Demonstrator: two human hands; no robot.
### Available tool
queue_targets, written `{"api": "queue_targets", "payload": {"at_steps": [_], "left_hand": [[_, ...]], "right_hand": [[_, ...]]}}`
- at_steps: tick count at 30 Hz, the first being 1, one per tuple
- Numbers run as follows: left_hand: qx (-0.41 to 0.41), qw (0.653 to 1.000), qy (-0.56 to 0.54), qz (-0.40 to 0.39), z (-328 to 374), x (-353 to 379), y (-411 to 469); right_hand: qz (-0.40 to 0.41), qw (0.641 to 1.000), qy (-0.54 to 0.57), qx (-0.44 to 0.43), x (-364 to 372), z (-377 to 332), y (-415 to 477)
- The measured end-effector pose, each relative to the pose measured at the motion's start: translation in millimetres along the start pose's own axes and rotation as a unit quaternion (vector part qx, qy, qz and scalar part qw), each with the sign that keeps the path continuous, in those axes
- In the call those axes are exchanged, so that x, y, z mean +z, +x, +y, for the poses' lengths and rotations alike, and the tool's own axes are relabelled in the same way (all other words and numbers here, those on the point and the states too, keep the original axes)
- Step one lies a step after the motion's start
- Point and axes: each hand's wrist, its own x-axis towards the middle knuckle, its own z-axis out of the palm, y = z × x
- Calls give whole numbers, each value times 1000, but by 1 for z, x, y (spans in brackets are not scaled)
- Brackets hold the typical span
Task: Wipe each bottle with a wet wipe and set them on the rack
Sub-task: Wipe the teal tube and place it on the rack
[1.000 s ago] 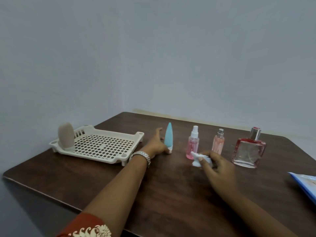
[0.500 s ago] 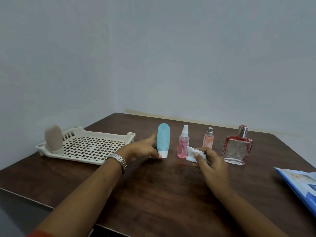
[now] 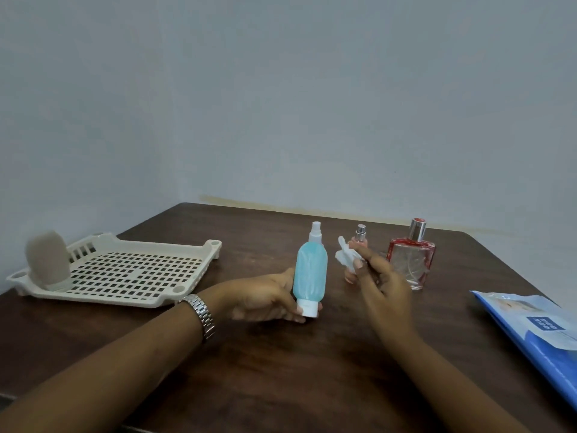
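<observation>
1. The rack (image 3: pixel 103 297) lies well to the left of the left hand (image 3: pixel 265 296). It is a cream plastic tray with a perforated grid floor and a raised rim, so wiped items can stand and dry on it. A beige bottle (image 3: pixel 48 260), matte and rounded, stands cap-down at its far left corner; it is judged done.

2. The left hand, with a metal-link wristwatch (image 3: pixel 203 312) at the wrist, grips the blue bottle (image 3: pixel 310 273) low, fingers curled round the white cap end. This leaves the soft, oval, translucent body bare for wiping. Whether the cap rests on the table (image 3: pixel 281 370) cannot be told.

3. A spray bottle (image 3: pixel 315 232), clear pink with a white nozzle, stands just behind the blue bottle.

4. The right hand (image 3: pixel 384 285) pinches a crumpled white wet wipe (image 3: pixel 345 264) at its fingertips, near the blue bottle's right side but apart from it, apparently ready for the first stroke.

5. Beyond this hand stand a small pink bottle (image 3: pixel 360 237) with a silver cap and a square glass bottle (image 3: pixel 412 260), red-tinted, hard-edged and probably heavy. Both appear unwiped.

6. A glossy blue wipe pack (image 3: pixel 530 332) lies flat, well to the right of the right hand.
</observation>
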Motion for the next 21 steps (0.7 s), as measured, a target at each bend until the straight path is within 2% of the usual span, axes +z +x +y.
{"api": "queue_targets", "payload": {"at_steps": [5,10,14,17,21], "left_hand": [[6,999,-15,-37,2,7,17],[19,996,-68,-54,-5,11,30],[55,997,-53,-18,-15,13,29],[73,997,-37,16,-19,18,28],[75,997,-21,23,-19,20,27]], "right_hand": [[14,993,-102,-60,-19,-1,25],[-45,980,-168,-93,-21,-1,41],[-95,966,-212,-109,-16,1,39],[-74,948,-272,-149,-23,6,39],[-67,942,-293,-152,-29,11,37]]}}
